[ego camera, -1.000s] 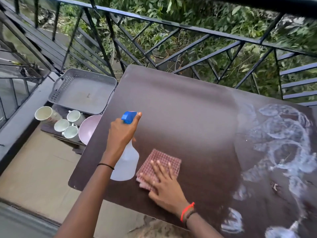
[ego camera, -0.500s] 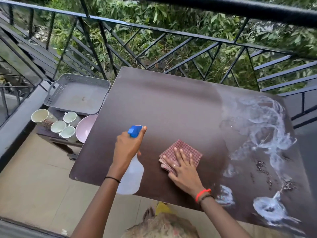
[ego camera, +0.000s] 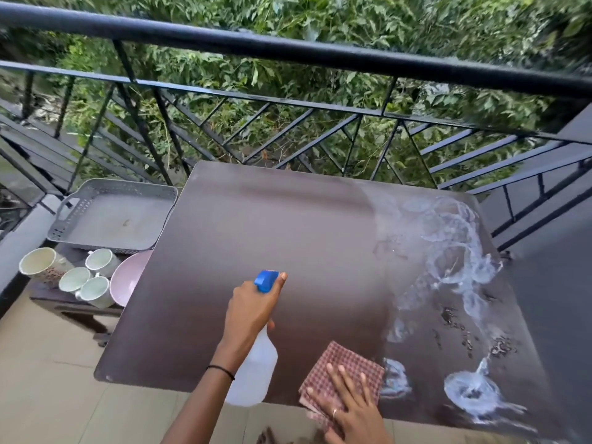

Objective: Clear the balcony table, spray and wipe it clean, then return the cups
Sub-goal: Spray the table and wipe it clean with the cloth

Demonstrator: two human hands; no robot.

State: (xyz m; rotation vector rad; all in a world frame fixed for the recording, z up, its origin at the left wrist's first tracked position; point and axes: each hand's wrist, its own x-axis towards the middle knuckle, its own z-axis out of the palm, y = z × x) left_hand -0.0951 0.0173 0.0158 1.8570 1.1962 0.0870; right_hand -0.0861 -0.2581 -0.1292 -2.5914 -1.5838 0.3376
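The pink bowl (ego camera: 128, 280) is half hidden under the table (ego camera: 272, 238) edge; the right hand's (ego camera: 352, 408) wrist is probably cut off by the frame.

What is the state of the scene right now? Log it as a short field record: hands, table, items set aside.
left hand: gripping a spray bottle with a blue nozzle, held over the table
right hand: pressed flat on a checked cloth at the near table edge
table: dark brown; left part looks clean, right part bears white foamy streaks and dark crumbs
set aside, left of table: four cups, a pink bowl, a grey tray on a low stand
task stage: wiping unfinished; cups not returned
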